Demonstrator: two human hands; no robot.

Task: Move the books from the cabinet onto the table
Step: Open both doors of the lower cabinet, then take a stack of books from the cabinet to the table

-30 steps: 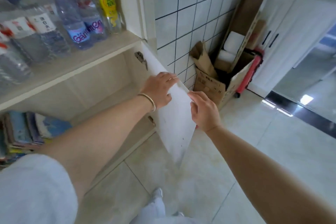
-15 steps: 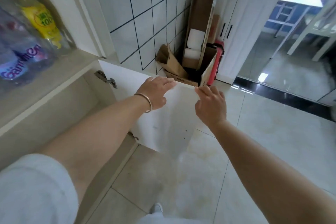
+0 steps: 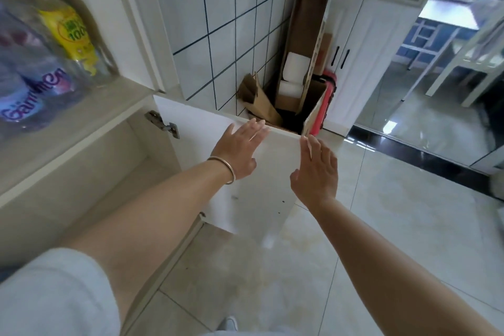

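Observation:
The white cabinet door (image 3: 261, 194) stands swung wide out to the right, towards the tiled wall. My left hand (image 3: 240, 148), with a bangle on the wrist, lies flat on the door's inner face near its top edge, fingers spread. My right hand (image 3: 316, 169) is flat and open at the door's outer corner, fingers touching the top edge. The lower cabinet compartment (image 3: 90, 180) shows only bare shelf and wall here; no books are in sight. The table is not clearly in view.
Drink bottles (image 3: 62, 24) stand on the shelf above the compartment. Behind the door a cardboard box (image 3: 313, 114) with paper rolls and a red case (image 3: 326, 98) crowd the corner. A white cupboard (image 3: 362, 63) stands beyond. Tiled floor (image 3: 381, 226) stretches right.
The view has swung right, so the books at the lower left have left the frame. The door has swung further out towards the wall. Both hands went from gripping its edge to resting flat.

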